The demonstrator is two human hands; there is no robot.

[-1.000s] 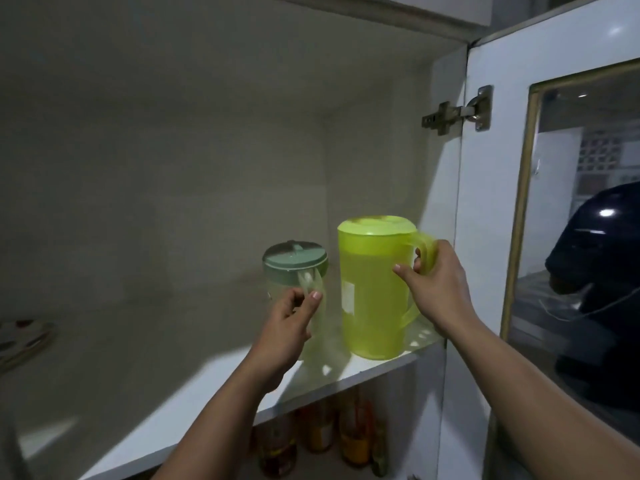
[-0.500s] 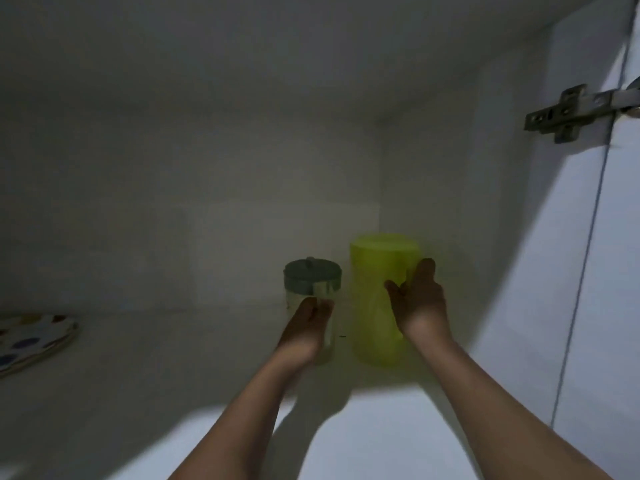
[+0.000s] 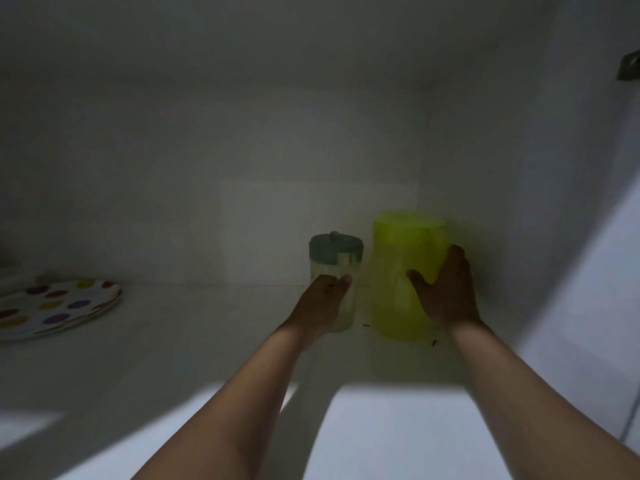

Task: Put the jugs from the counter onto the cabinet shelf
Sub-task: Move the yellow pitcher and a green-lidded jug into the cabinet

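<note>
Two jugs stand upright deep in the dim cabinet, near its back right corner. The small clear jug (image 3: 336,268) has a grey-green lid. The taller yellow-green jug (image 3: 401,271) stands to its right, close to the side wall. My left hand (image 3: 322,306) rests against the front of the small jug, fingers on its body. My right hand (image 3: 446,292) lies flat against the right front of the yellow-green jug, fingers spread upward. Both jugs sit on the white cabinet shelf (image 3: 207,341).
A stack of plates (image 3: 52,306) with coloured dots lies at the far left of the shelf. The cabinet's right side wall (image 3: 519,202) is just beyond the yellow-green jug. A door hinge (image 3: 628,67) shows at the upper right edge.
Both jugs have slid from the shelf's front edge toward the back wall. My right hand has left the yellow-green jug's handle and now lies flat against its side. The view moved into the cabinet.
</note>
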